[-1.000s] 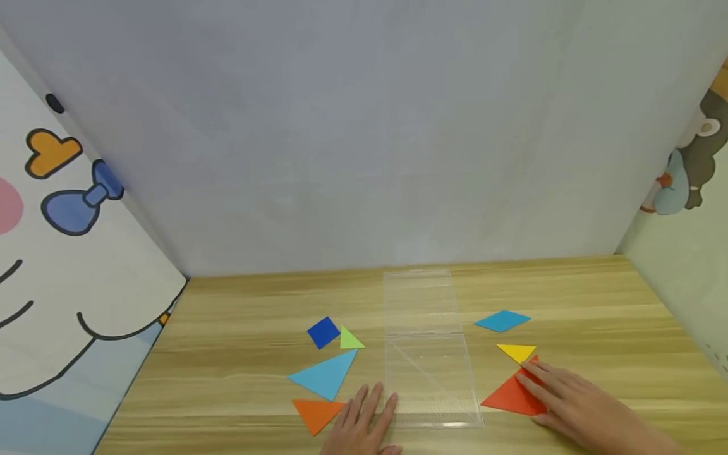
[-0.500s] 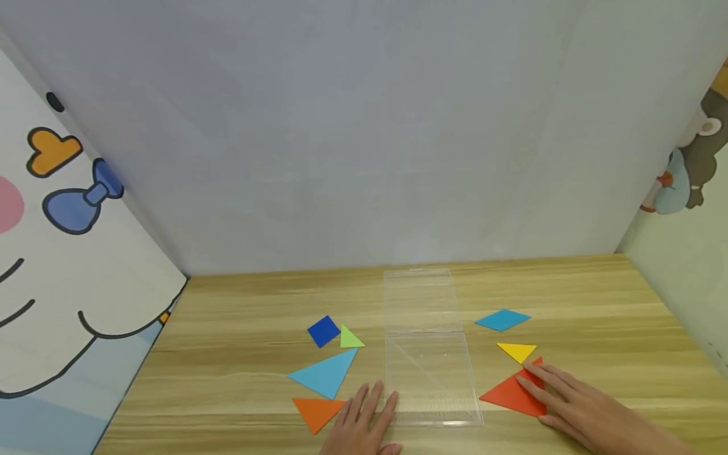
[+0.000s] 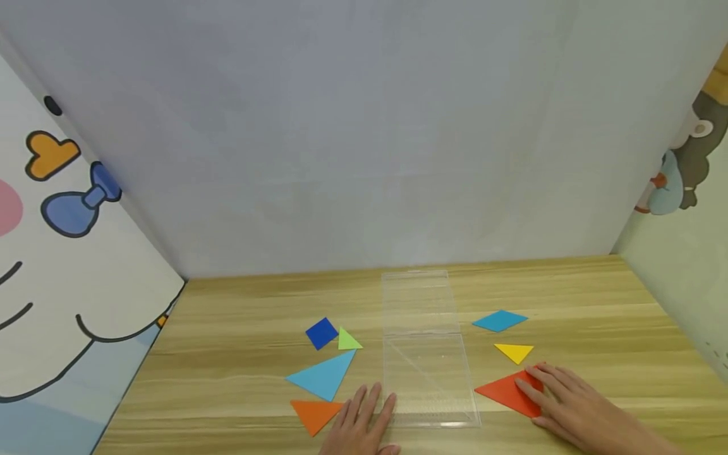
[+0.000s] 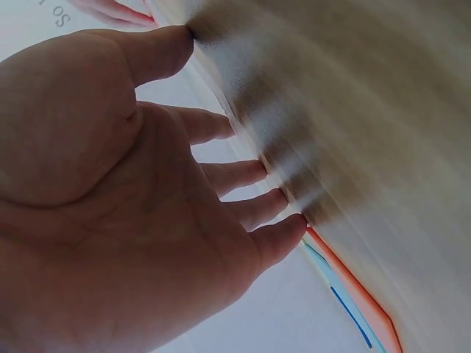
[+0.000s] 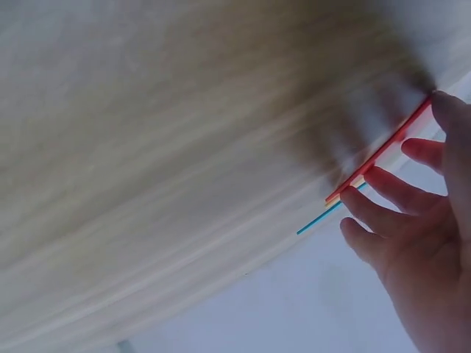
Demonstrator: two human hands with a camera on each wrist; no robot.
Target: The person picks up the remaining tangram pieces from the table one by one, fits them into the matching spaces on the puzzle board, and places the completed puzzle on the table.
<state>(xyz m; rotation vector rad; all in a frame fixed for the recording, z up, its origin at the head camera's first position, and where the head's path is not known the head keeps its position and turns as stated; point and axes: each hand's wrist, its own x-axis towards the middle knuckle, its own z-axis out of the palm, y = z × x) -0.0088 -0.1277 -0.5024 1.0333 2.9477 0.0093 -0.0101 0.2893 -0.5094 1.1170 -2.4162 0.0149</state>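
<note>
Orange flat triangle point(image 3: 314, 416) lies just beside the left hand point(image 3: 358, 423), its fingers spread, holding nothing; right of that hand, a clear plastic case point(image 3: 423, 379). Beyond it, the right hand point(image 3: 574, 407) presses extended fingers on the red flat triangle point(image 3: 503, 390), turned slightly clockwise since a second ago, seemingly adjusting its angle

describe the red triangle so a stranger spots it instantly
On the wooden table, find the clear plastic case near the middle. To its right, the red triangle lies partly hidden by the right hand. Unlike the smaller yellow triangle and blue diamond beyond it, it alone is red.
</note>
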